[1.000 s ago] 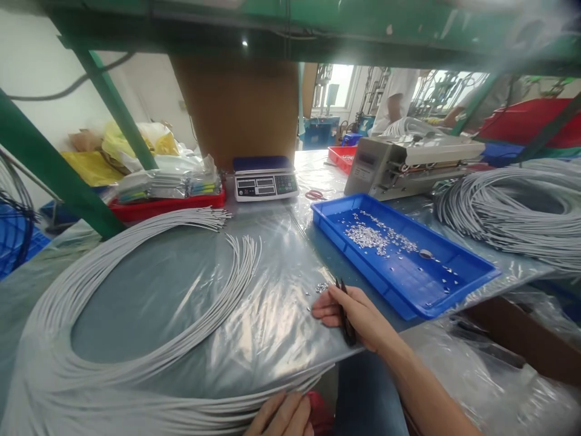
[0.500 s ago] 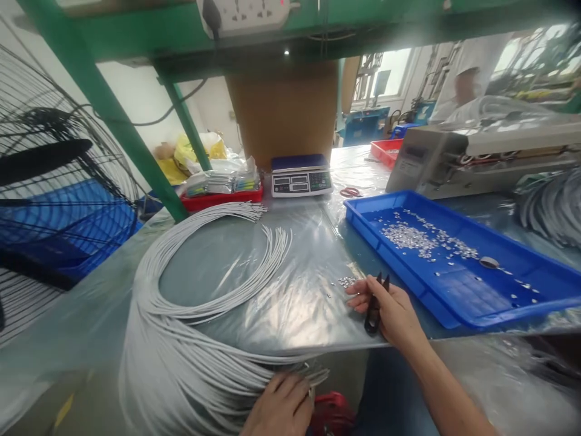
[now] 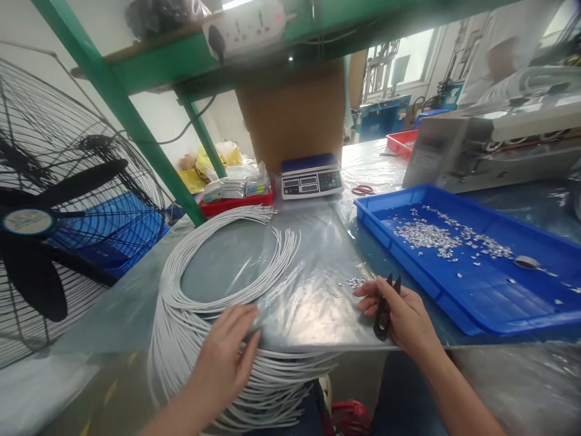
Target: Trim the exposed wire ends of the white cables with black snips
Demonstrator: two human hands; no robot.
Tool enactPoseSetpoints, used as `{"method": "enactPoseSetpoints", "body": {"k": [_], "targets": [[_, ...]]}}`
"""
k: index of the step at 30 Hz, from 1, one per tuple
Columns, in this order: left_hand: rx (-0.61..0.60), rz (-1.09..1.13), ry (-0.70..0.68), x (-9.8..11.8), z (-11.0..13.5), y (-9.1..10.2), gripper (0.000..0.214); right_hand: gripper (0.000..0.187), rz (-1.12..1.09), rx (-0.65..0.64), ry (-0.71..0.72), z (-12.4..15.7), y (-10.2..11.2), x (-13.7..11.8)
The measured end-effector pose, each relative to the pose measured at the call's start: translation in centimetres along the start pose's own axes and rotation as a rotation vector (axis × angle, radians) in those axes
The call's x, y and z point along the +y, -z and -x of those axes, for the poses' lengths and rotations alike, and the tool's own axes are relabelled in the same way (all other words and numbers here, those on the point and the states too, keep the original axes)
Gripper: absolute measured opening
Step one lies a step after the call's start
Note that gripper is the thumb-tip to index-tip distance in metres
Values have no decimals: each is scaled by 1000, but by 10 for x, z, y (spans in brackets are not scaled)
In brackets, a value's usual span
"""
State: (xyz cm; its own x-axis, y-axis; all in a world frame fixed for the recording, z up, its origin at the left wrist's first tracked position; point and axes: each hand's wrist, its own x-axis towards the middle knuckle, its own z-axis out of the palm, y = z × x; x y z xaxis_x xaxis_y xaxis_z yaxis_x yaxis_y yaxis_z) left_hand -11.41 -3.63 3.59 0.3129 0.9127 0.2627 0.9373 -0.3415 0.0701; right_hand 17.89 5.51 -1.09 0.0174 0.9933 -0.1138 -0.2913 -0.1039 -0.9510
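Black snips [image 3: 382,321] are held by the right hand [image 3: 408,318], cables [image 3: 172,290] overlapped at seven o'clock by the spread left hand [image 3: 224,351].

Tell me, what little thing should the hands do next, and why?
Perhaps the left hand should gently gather the long, thin white cables drooping past the edge of the plastic-covered table. It is spread open over the bundle, while the right hand is busy holding the small, pointed black snips.
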Motion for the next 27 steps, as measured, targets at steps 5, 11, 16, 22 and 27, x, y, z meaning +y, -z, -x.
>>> {"method": "enactPoseSetpoints", "body": {"k": [5,11,16,22,27], "targets": [[-253,-116,144,-34,-40,7,72,45,-6,0,16,1,1,0],[-508,-138,226,-54,-66,2,65,46,-16,-3,6,2,-2,-1],[-565,-138,312,-59,-72,-7,24,47,-13,2,0,2,-1,-1],[-643,103,308,-69,-75,-6,24,43,13,-24,17,1,3,5],[-788,572,236,-83,-80,10,17,43,10,-23,30,0,4,8]]}}
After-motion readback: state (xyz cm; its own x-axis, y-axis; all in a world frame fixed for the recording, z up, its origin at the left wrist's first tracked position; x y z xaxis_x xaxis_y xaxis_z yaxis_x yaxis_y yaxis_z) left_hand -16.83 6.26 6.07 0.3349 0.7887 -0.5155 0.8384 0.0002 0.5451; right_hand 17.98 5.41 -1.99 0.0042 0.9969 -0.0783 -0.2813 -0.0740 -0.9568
